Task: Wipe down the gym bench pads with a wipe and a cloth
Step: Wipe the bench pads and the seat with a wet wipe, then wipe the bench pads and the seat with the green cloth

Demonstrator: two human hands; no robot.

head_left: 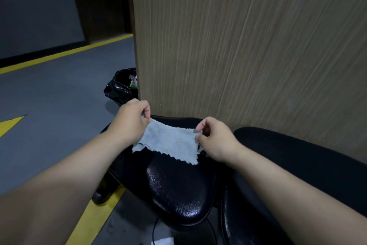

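A pale grey cloth (pixel 170 142) with a ragged lower edge hangs stretched between both hands, just above a glossy black bench pad (pixel 178 191). My left hand (pixel 132 120) pinches the cloth's upper left corner. My right hand (pixel 215 138) pinches its upper right corner. A second black pad (pixel 288 155) curves away on the right, beside and behind the first. No wipe shows in my hands.
A wood-grain wall panel (pixel 248 42) rises right behind the pads. A bin with a black liner (pixel 121 87) stands at the panel's left edge. Grey floor with yellow lines (pixel 59 56) spreads to the left. Something white (pixel 162 241) lies on the floor below the pad.
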